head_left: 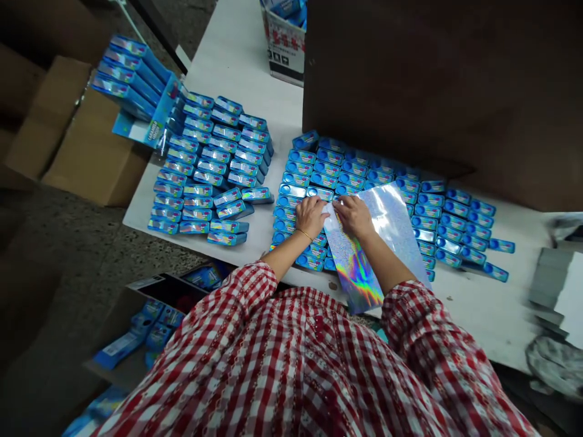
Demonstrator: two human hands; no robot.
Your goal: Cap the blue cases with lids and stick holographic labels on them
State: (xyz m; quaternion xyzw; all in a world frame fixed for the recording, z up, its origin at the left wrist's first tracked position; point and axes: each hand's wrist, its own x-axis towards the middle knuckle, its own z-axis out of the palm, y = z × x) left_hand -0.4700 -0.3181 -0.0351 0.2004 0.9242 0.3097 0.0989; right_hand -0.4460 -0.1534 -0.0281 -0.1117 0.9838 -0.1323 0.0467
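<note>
A shiny holographic sheet (395, 233) lies slanted over rows of small blue boxes (428, 211), its lower end reaching past the table's front edge. My left hand (311, 217) is closed, its fingertips at the sheet's upper left corner and its wrist over the boxes. Right beside it, my right hand (353, 216) is closed with bent fingers on the same corner, the forearm crossing the sheet. Whether a small piece is between the fingertips is too fine to tell. The boxes around both hands stand packed in rows, each with a round mark on its top.
More blue boxes (214, 159) stand in rows on the left of the white table (241, 67). A blue display carton (159, 115) leans at its corner. A large brown panel (432, 91) borders the back. Open cartons (121, 364) sit below left; grey stacks (549, 285) lie right.
</note>
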